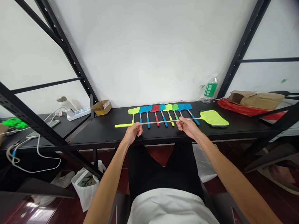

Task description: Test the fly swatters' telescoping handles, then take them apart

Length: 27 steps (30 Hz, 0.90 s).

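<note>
A yellow-green fly swatter [214, 118] with a long thin metal rod lies sideways across my view, its mesh head on the right and its handle on the left. My left hand [134, 132] is closed round the rod close to the handle. Farther along, nearer the head, my right hand [187, 126] pinches the same rod. Behind it, shorter fly swatters stand in a row on the black table [112, 132]: blue, green, yellow-green and a red fly swatter [155, 109]. Under the held head, the edge of a dark flat object [219, 126] shows; I cannot tell what it is.
A small cardboard box [102, 107] and a white power strip [78, 114] are at the left. A plastic bottle [211, 89] stands at the back right, near a brown paper package [255, 101] on red plastic. Black metal frame posts [67, 53] rise on both sides.
</note>
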Available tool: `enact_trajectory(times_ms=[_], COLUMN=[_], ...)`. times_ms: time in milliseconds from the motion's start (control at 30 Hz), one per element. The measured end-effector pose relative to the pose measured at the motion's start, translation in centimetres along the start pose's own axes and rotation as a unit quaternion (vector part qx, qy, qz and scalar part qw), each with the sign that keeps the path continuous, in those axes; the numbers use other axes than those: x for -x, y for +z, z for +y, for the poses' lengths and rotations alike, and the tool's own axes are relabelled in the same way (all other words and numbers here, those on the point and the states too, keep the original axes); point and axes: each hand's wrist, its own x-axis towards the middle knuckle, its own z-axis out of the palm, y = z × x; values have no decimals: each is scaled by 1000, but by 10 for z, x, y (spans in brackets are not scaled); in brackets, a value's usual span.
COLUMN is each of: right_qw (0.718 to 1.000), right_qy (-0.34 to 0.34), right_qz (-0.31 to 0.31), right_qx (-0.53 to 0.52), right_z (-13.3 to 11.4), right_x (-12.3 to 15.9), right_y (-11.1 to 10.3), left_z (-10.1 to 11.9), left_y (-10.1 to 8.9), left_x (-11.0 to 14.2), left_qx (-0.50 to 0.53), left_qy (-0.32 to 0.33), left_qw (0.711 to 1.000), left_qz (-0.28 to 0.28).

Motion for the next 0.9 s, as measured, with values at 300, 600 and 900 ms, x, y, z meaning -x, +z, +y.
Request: enact_trajectory(times_ms=[300, 600, 900], right_qw=[1000, 1000, 999], right_qy=[-2, -4, 8], right_qz=[-20, -25, -5], right_qx=[19, -8, -33], right_z=[-2, -2, -1], right_x=[0, -1, -2], right_y=[2, 1, 1], left_z=[-3, -8, -7], left_y=[1, -4, -3], left_x=[-3, -6, -5], left_qx=[-6, 36, 36], left_qy=[9, 31, 33], left_qw=[1000, 999, 999], left_qz=[1, 24, 23])
